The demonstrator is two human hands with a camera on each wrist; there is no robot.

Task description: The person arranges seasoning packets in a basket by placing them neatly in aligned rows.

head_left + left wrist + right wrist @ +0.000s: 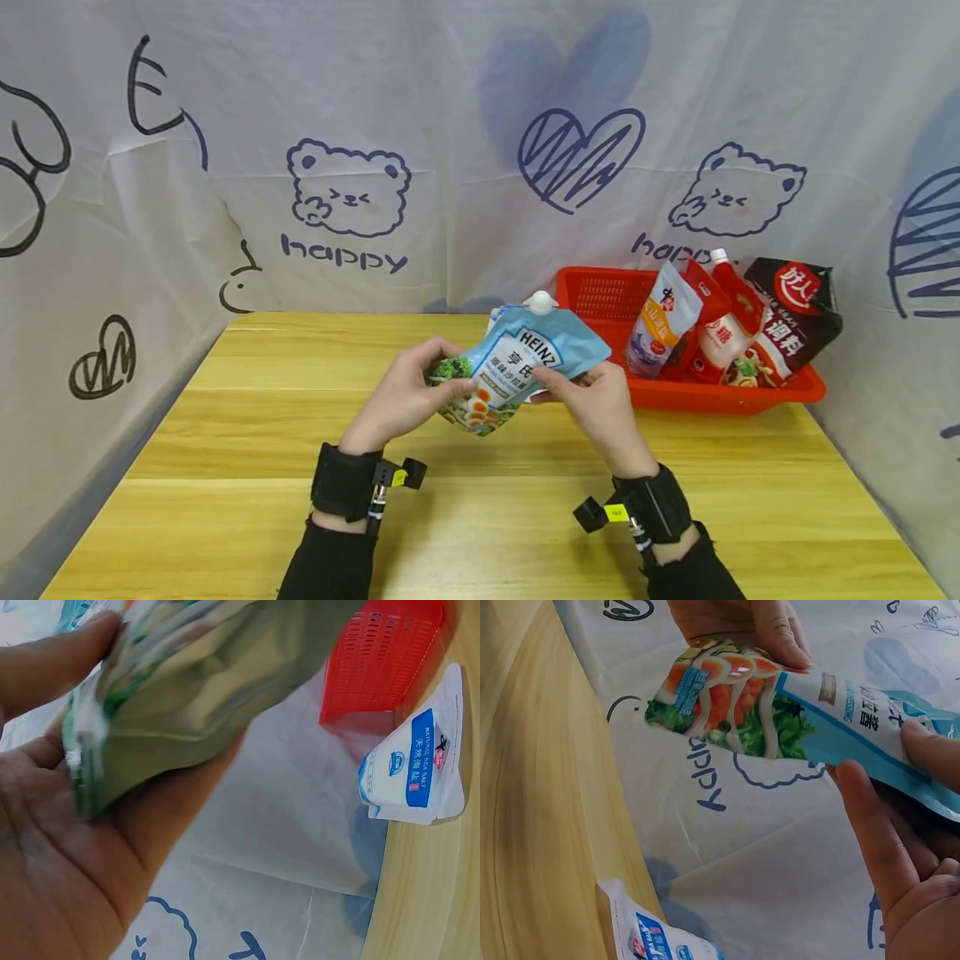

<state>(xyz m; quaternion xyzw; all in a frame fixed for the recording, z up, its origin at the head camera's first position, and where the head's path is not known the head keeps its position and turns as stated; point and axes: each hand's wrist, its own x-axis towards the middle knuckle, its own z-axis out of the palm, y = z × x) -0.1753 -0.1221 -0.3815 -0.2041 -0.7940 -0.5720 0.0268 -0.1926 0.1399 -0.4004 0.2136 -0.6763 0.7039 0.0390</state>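
Observation:
A light-blue Heinz salad dressing pouch [517, 367] with a white cap [541, 302] is held up tilted over the table, cap end toward the back. At its lower left end, my left hand [408, 390] grips it, thumb on the printed front and fingers behind. My right hand [598, 404] pinches the opposite side near the top, with its thumb over the label. In the left wrist view the pouch's plain olive back [187, 705] shows above the palm. Behind it stands a white and blue sea salt pouch [416, 765], mostly hidden in the head view.
A red plastic basket [720, 398] stands at the back right. In it are a salt pouch [660, 321], a red bottle with a white cap [722, 333] and a black seasoning bag [795, 325]. White patterned cloth [450, 108] hangs behind the wooden table [247, 417].

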